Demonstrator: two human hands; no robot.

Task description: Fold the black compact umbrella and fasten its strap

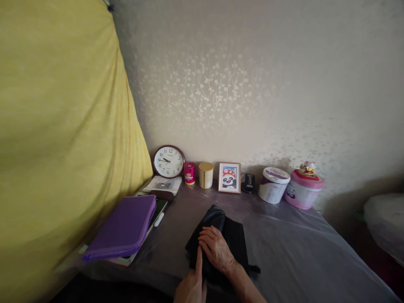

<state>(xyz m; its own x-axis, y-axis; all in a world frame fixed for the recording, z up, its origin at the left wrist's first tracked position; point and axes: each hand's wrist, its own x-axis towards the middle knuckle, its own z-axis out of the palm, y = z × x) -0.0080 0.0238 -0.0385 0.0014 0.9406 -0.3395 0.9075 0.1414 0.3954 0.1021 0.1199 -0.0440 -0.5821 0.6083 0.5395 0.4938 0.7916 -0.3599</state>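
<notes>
Black fabric (236, 235) lies part-folded on the table (284, 244), one section apparently turned over, the work seemingly unfinished with a strap (255, 268) loose, beneath a person's flattened right hand (217, 250) and a pointing left hand (192, 283) whose grip cannot be told.

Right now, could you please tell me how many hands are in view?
2: the right hand lies on the black fabric item; the left hand is beside the right, at the picture's bottom edge.

Grey-covered table (284, 248) bears black fabric (236, 240). From that, picture frame (229, 178) stands at twelve o'clock, pink tub (302, 195) at two.
</notes>
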